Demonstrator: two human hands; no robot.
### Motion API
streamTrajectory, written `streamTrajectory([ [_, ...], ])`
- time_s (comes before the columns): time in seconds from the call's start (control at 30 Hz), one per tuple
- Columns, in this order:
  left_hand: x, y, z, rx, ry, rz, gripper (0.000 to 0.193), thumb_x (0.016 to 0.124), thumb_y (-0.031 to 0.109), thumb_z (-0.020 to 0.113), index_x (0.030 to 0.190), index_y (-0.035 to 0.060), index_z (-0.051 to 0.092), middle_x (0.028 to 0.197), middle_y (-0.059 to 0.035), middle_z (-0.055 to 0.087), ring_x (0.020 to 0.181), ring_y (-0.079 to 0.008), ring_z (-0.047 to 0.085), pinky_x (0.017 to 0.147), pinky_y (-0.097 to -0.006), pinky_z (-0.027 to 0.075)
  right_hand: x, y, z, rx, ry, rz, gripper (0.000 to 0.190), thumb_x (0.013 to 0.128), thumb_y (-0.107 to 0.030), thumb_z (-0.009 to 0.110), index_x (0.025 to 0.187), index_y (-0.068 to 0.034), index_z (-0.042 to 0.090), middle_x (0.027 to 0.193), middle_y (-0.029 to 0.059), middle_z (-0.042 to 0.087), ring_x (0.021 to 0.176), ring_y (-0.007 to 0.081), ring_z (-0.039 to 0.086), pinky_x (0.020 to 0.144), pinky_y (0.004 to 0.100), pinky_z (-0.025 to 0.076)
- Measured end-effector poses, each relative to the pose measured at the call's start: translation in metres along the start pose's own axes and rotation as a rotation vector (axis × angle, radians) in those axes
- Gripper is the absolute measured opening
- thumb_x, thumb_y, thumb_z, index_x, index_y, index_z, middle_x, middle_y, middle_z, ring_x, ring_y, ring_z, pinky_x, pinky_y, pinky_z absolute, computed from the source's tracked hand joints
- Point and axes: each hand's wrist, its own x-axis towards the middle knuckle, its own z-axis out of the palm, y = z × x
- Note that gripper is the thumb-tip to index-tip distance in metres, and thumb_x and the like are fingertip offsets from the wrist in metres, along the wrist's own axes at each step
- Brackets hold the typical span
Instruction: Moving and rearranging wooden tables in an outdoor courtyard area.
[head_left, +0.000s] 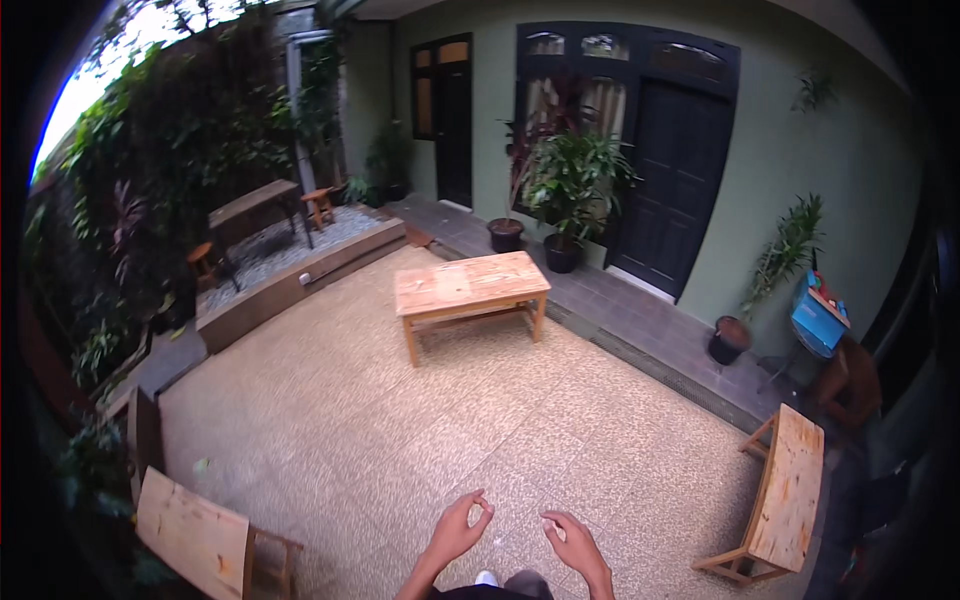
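Note:
Both my hands are held in front of my body over the pebble-textured floor (450, 435), with nothing in them. My left hand (454, 529) has its fingers curved, with the thumb close to the fingertips and a rounded gap between. My right hand (574, 543) is half curled, thumb and index finger bent towards my left hand. The hands are apart and touch nothing. Ahead stands a wooden table (472, 281) with a pale patch on its top. A wooden bench (792, 487) is to the right, and another wooden table or bench (196, 536) to the left, cut off by the frame.
Potted plants (574, 180) line the tiled walkway (600, 289) before dark doors (671, 180). A blue box (819, 322) rests on a stand at right, near a brown chair (847, 382). A low wall (300, 289) borders a gravel bed with a table (255, 202) and stools (319, 206).

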Motion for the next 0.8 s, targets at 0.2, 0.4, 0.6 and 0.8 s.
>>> streamTrajectory([
  [0.2, 0.166, -0.037, 0.030, -0.054, -0.054, 0.034, 0.020, 0.087, 0.020, 0.069, 0.092, 0.0019, 0.062, 0.120, -0.0230, 0.063, 0.112, -0.0364, 0.062, 0.095, -0.0394, 0.048, 0.150, 0.055, -0.021, -0.129, 0.117, -0.162, 0.019, 0.094, -0.014, 0.057, 0.100, 0.000, 0.068, 0.110, 0.0140, 0.067, 0.095, 0.0259, 0.067, 0.085, 0.0345, 0.052],
  [0.4, 0.311, -0.095, 0.090, -0.010, -0.042, -0.107, 0.022, 0.086, 0.016, 0.068, 0.074, 0.0014, 0.057, 0.121, -0.0217, 0.064, 0.116, -0.0317, 0.061, 0.096, -0.0384, 0.048, 0.296, 0.162, -0.029, 0.251, 0.042, 0.253, 0.019, 0.093, -0.007, 0.051, 0.104, 0.000, 0.065, 0.099, 0.0153, 0.066, 0.081, 0.0217, 0.066, 0.073, 0.0339, 0.053],
  [0.6, 0.461, -0.096, 0.079, -0.005, 0.092, -0.092, 0.023, 0.081, 0.012, 0.067, 0.068, 0.0005, 0.052, 0.124, -0.0225, 0.062, 0.116, -0.0387, 0.059, 0.099, -0.0407, 0.046, 0.499, 0.118, -0.091, 0.362, -0.065, 0.373, 0.024, 0.087, -0.008, 0.051, 0.099, -0.004, 0.072, 0.099, 0.0082, 0.067, 0.103, 0.0232, 0.061, 0.087, 0.0364, 0.049],
  [0.8, 0.583, -0.118, 0.061, 0.075, 0.308, -0.127, 0.031, 0.086, 0.020, 0.065, 0.063, 0.0035, 0.055, 0.121, -0.0121, 0.066, 0.116, -0.0307, 0.058, 0.099, -0.0433, 0.038, 0.692, 0.081, -0.109, 0.241, -0.165, -0.218, 0.038, 0.074, 0.000, 0.046, 0.101, -0.005, 0.072, 0.100, 0.0076, 0.065, 0.109, 0.0226, 0.045, 0.097, 0.0329, 0.042],
])
